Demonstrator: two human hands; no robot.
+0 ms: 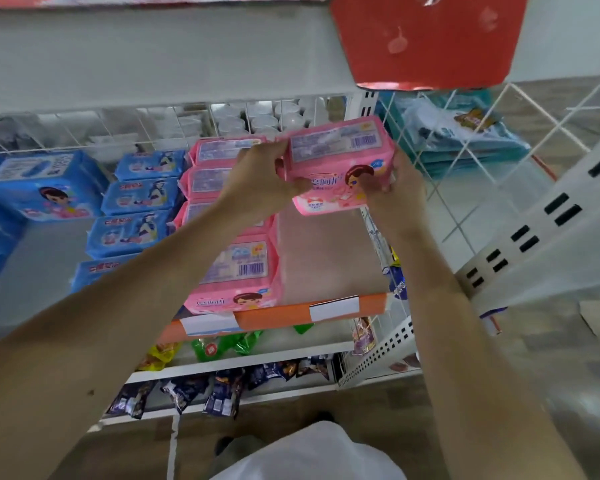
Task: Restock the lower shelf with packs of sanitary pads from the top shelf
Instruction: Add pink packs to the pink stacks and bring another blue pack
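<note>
A pink pack of sanitary pads (340, 157) hangs in the air above the lower shelf (326, 258), held at both ends. My left hand (257, 181) grips its left end and my right hand (400, 188) grips its right end. Beneath and to the left, a row of several matching pink packs (238, 268) runs from the shelf's front edge to the back. To the right of that row the shelf board is bare. The top shelf (153, 60) shows only its pale underside and front.
Blue packs (132, 233) fill rows to the left. A white wire grid divider (465, 161) stands to the right, with teal packs (461, 140) behind it. An orange price strip (281, 317) lines the shelf front. A red sign (426, 39) hangs above. Snack bags (187, 393) lie on lower shelves.
</note>
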